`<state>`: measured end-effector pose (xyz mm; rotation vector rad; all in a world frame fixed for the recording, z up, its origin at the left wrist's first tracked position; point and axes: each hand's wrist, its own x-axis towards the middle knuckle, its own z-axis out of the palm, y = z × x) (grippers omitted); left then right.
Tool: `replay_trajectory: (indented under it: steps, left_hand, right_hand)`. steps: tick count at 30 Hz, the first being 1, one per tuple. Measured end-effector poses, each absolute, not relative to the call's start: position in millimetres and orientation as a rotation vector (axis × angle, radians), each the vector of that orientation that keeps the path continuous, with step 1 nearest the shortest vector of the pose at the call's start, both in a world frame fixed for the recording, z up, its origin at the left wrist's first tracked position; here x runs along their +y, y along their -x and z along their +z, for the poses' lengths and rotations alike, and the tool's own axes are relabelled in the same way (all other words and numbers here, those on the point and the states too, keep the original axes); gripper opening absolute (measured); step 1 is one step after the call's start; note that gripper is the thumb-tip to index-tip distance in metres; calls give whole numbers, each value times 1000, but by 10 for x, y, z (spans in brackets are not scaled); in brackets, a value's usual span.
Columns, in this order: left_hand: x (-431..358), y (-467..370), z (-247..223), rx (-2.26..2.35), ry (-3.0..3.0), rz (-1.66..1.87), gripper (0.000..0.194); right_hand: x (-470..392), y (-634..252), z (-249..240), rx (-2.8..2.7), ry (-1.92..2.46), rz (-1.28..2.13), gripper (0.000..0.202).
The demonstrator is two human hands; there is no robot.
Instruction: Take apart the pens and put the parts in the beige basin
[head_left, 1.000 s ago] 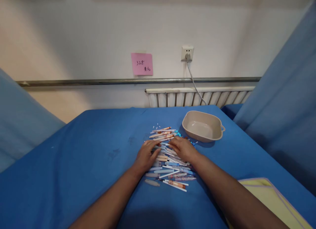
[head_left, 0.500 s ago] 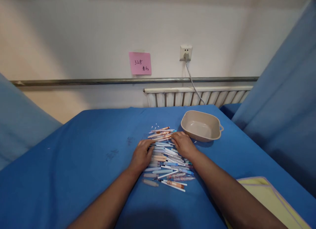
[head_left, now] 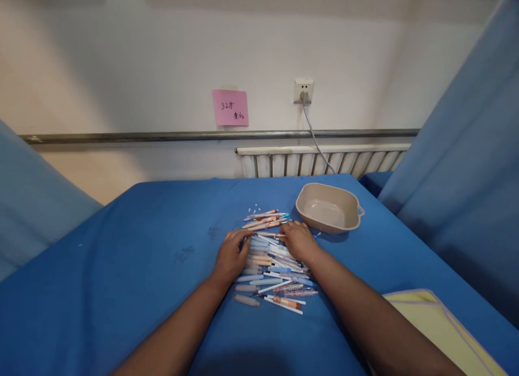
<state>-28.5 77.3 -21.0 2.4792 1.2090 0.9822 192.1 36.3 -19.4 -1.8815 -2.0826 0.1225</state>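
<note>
Many pens and thin white sticks (head_left: 271, 283) lie roughly crosswise in a long pile on the blue cloth. My left hand (head_left: 232, 254) rests at the pile's left side, fingers curled inward at the end of a pen. On the right side, my right hand (head_left: 299, 241) bends its fingers over the other end of that thin pen (head_left: 267, 234). Both hands look closed on it, one at each end. Just beyond them sit several orange and white pens (head_left: 265, 222). The undersides of both hands are hidden.
A beige basin (head_left: 329, 207) stands at the back right, close beyond my right hand. A folded yellow cloth (head_left: 430, 322) lies at the right front. Small white bits (head_left: 255, 208) lie behind the pens. Blue curtains (head_left: 458, 176) hang at both sides.
Both hands have shifted slightly toward me, away from the orange and white pens at the back. A thin pen now shows between my fingertips.
</note>
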Motion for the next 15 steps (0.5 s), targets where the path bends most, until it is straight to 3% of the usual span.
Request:
replay_trajectory:
  steps: [15]
  left_hand:
    - [759, 318, -211, 1168, -2466, 992, 36]
  right_hand:
    - [270, -1954, -182, -1785, 1526, 229, 19]
